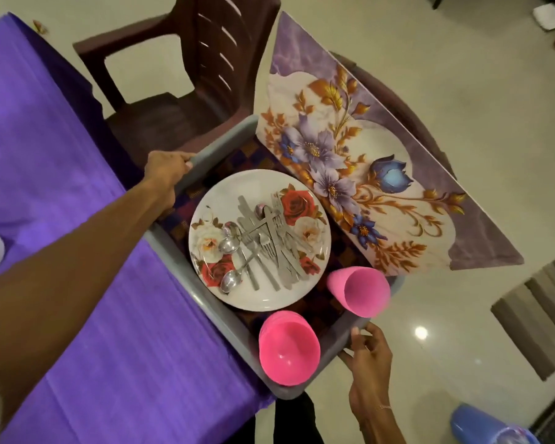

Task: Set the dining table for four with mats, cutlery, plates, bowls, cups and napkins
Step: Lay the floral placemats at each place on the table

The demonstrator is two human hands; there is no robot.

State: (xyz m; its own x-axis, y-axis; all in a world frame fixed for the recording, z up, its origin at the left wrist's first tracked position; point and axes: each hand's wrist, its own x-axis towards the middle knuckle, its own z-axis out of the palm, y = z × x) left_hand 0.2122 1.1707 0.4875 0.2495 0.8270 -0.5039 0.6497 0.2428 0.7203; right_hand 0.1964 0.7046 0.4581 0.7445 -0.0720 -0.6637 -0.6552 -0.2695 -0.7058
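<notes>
A grey tray [220, 145] sits over the right edge of the purple-covered table [77, 187]. My left hand [165, 169] grips its far left rim and my right hand [367, 350] grips its near right rim. In the tray lies a white rose-patterned plate [260, 299] with a heap of steel cutlery [266, 245] on it. A stack of pink bowls [287, 346] stands at the near corner, and pink cups [361, 291] lie on their side beside it. Floral mats [359, 155] lean upright along the tray's right side.
A dark brown plastic chair [186, 75] stands beyond the tray at the table's edge. Part of another chair [407, 104] shows behind the mats. A blue bin [487, 426] stands on the tiled floor at the lower right. A striped rug [539, 312] lies at the right.
</notes>
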